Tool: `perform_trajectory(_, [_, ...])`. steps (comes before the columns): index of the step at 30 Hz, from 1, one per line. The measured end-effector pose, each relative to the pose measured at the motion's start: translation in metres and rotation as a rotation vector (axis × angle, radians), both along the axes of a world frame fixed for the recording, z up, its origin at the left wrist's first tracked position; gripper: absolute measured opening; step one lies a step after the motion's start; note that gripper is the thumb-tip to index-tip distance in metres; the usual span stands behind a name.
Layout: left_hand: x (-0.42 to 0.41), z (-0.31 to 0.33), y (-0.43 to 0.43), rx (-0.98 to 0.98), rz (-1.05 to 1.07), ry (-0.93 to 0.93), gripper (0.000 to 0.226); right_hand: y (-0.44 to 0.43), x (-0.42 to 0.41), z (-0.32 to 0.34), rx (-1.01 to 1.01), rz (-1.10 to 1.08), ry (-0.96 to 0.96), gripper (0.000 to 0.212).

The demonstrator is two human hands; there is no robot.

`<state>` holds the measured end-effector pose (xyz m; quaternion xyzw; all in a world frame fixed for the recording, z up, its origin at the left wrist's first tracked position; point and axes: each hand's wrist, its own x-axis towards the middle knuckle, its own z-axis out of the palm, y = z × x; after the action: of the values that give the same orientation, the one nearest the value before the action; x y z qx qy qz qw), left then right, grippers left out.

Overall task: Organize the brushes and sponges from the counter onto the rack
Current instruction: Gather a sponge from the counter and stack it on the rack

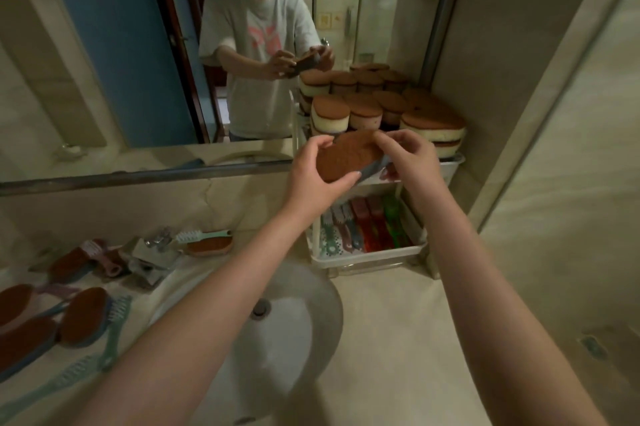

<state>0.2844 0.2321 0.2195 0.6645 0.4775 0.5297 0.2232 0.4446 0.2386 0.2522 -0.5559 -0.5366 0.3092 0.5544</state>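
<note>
Brown-topped oval sponge (346, 157) with a grey-blue underside is held tilted in the air between both hands, just in front of the top shelf of the white plastic rack (367, 257). The left hand (313, 173) has its fingers curled round the sponge's near end, and the right hand (410, 155) pinches the far end. Stacked cream-and-brown sponges (431, 121) crowd the top shelf, and coloured brushes (372, 228) lie side by side in the lower tray. More long-handled brushes (83, 316) lie on the beige counter (398, 321), left of the round white sink (294, 321).
</note>
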Motion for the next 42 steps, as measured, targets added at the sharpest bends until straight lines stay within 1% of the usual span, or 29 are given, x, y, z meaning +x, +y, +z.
perform_trajectory(3, [0.001, 0.028, 0.020, 0.021, 0.013, 0.004, 0.052, 0.017, 0.012, 0.010, 0.186, -0.199, -0.149, 0.022])
perform_trajectory(6, [0.005, 0.049, 0.040, -0.014, 0.006, 0.053, 0.042, 0.038, 0.033, 0.019, 0.296, -0.355, -0.422, 0.025])
perform_trajectory(9, [0.017, 0.057, 0.057, -0.064, -0.016, 0.110, 0.041, 0.060, 0.055, 0.020, 0.330, -0.382, -0.690, 0.028])
perform_trajectory(11, [0.027, 0.057, 0.064, -0.088, -0.034, 0.167, 0.041, 0.073, 0.066, 0.014, 0.270, -0.357, -0.791, 0.029])
perform_trajectory(13, [0.035, 0.054, 0.069, -0.095, -0.039, 0.207, 0.041, 0.081, 0.074, 0.006, 0.196, -0.325, -0.815, 0.030])
perform_trajectory(19, [0.045, 0.052, 0.080, -0.068, -0.046, 0.360, 0.039, 0.088, 0.081, 0.003, 0.158, -0.315, -0.755, 0.033])
perform_trajectory(26, [0.042, 0.052, 0.086, -0.053, -0.025, 0.564, 0.043, 0.089, 0.083, -0.003, 0.199, -0.317, -0.766, 0.031])
perform_trajectory(30, [0.046, 0.048, 0.084, 0.021, 0.063, 0.676, 0.040, 0.086, 0.080, -0.006, 0.220, -0.331, -0.787, 0.027])
perform_trajectory(33, [0.052, 0.045, 0.080, 0.087, 0.113, 0.684, 0.037, 0.082, 0.078, -0.008, 0.238, -0.325, -0.824, 0.022])
perform_trajectory(37, [0.055, 0.043, 0.077, 0.115, 0.131, 0.685, 0.037, 0.077, 0.077, -0.008, 0.292, -0.318, -0.866, 0.023])
perform_trajectory(39, [0.054, 0.042, 0.075, 0.132, 0.121, 0.664, 0.039, 0.074, 0.075, -0.007, 0.330, -0.316, -0.848, 0.023])
perform_trajectory(42, [0.052, 0.039, 0.072, 0.144, 0.104, 0.591, 0.041, 0.065, 0.067, -0.008, 0.471, -0.321, -0.786, 0.022])
